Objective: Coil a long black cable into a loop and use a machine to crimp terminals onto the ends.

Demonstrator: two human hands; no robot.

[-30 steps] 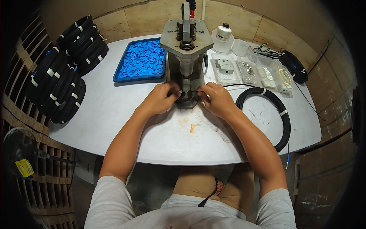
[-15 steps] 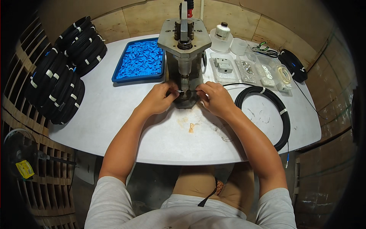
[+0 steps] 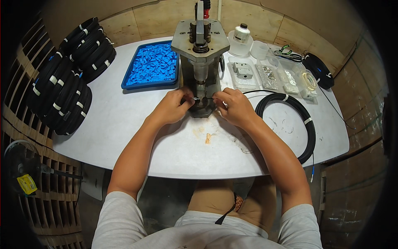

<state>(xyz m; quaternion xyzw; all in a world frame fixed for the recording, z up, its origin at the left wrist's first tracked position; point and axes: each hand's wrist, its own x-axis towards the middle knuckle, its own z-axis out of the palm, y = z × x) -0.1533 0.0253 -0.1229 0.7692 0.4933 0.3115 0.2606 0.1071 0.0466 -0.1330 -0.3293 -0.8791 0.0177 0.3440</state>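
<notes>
A grey metal hand press (image 3: pixel 200 40) stands at the far middle of the table, its ram pointing down at a small base. My right hand (image 3: pixel 234 106), at the base's right side, pinches a thin black cable (image 3: pixel 257 91). That cable runs right, to a black coil with white ties (image 3: pixel 311 137) lying on the table. At the left side of the base my left hand (image 3: pixel 174 107) has its fingertips closed on a small, light metallic piece (image 3: pixel 195 98). This piece looks in line with the cable's end under the ram; its exact kind is too small to tell.
A blue tray (image 3: pixel 124 86) of small blue pieces sits left of the press. Stacked black cable coils (image 3: pixel 62 89) stand at the far left. To the right are a white bottle (image 3: pixel 242 33), clear trays of small parts (image 3: pixel 268 76) and another black coil (image 3: pixel 318 70).
</notes>
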